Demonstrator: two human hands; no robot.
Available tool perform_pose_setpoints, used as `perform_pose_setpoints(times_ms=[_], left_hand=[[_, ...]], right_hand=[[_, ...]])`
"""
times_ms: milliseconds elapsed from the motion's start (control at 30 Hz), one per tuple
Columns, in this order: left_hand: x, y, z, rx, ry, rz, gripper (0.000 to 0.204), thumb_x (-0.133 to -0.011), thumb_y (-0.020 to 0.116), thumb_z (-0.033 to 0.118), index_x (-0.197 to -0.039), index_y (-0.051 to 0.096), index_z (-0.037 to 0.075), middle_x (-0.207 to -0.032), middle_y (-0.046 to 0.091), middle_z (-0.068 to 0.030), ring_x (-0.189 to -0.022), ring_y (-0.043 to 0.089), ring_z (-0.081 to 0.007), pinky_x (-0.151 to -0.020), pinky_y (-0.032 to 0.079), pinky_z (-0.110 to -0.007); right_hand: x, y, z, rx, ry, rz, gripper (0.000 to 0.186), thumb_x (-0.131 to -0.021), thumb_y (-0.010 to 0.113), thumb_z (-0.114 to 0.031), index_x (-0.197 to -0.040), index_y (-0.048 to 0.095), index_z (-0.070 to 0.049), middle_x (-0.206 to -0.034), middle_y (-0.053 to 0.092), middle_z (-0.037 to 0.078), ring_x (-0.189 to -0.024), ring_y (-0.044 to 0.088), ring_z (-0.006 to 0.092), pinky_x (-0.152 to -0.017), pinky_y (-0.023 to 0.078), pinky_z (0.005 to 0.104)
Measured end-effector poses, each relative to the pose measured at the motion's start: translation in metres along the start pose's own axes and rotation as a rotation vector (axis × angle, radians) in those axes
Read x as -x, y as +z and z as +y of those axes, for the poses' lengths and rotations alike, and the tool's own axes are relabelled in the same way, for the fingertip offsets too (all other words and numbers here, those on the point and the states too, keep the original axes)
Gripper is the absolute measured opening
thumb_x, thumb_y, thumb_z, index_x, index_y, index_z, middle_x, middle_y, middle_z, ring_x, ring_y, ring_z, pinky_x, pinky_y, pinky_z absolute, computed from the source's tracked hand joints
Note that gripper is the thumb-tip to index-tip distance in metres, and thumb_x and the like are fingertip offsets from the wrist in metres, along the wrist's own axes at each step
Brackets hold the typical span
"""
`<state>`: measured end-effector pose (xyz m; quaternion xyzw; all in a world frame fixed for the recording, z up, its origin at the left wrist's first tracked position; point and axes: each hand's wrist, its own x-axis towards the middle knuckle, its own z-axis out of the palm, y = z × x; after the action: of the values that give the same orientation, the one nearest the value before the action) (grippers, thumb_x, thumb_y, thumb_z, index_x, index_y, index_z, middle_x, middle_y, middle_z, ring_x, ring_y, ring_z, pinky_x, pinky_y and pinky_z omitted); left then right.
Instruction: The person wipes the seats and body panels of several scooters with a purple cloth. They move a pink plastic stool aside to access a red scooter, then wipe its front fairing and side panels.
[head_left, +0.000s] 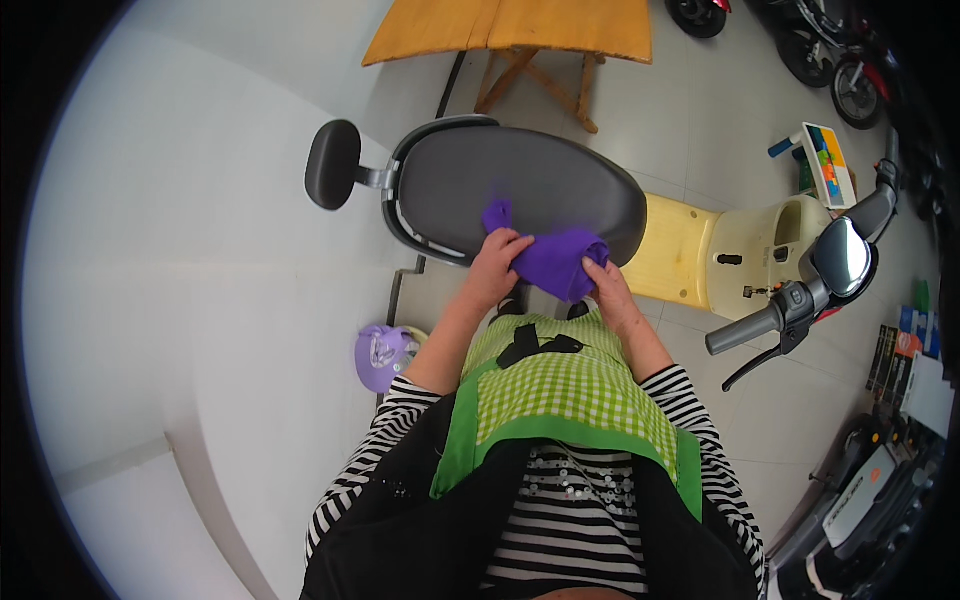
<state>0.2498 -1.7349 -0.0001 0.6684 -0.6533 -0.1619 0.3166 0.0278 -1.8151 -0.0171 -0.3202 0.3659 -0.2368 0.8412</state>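
Note:
A purple cloth (556, 262), bunched and partly folded, is held between my two hands over the near edge of a scooter's dark seat (460, 180). My left hand (493, 268) pinches its left part, and a loose end sticks up beyond the fingers. My right hand (610, 292) grips the rolled right edge, with the thumb on top. The cream scooter (680, 250) stands sideways before me, its handlebar to the right and its padded backrest (333, 165) to the left.
A purple bucket (378, 358) stands on the floor by the white wall at left. Beyond the seat is a wooden folding table (510, 25). The handlebar grip (745, 330) and brake lever jut out at right. Other scooters (850, 500) and boxes line the right side.

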Motion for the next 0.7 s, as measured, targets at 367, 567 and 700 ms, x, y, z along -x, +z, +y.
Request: perform_pose_setpoints(times_ms=[367,567,700], left_hand=[[-0.012,-0.07,-0.021,0.13,0.151,-0.059,0.025,-0.078,0.059,0.004,-0.102,0.065,0.006,-0.092,0.068,-0.0109,-0.096,0.061,-0.0312,-0.086,0.045,-0.041],[-0.008,-0.093,-0.037,0.421,-0.197,-0.175,0.019,-0.087,0.055,-0.001,-0.104,0.063,0.001,-0.087,0.068,-0.0129,-0.082,0.065,-0.0159,-0.077,0.05,-0.029],[-0.03,-0.114,-0.037,0.305,-0.12,-0.217,0.024,-0.081,0.06,-0.001,-0.104,0.066,0.002,-0.091,0.07,-0.0153,-0.086,0.07,-0.0241,-0.08,0.052,-0.031]], right_hand=[[0.015,0.04,-0.016,-0.088,-0.04,-0.011,0.04,-0.097,0.06,-0.032,-0.125,0.06,-0.005,-0.113,0.067,0.002,-0.1,0.062,0.0094,-0.09,0.049,0.0267],[0.0,0.071,-0.006,-0.133,-0.211,0.055,0.039,-0.097,0.059,-0.026,-0.128,0.056,-0.002,-0.115,0.066,0.006,-0.1,0.064,0.0131,-0.09,0.052,0.0289],[0.002,0.072,-0.006,-0.079,-0.178,0.12,0.038,-0.098,0.059,-0.026,-0.126,0.057,-0.001,-0.113,0.066,0.005,-0.099,0.063,0.0122,-0.09,0.051,0.0281]])
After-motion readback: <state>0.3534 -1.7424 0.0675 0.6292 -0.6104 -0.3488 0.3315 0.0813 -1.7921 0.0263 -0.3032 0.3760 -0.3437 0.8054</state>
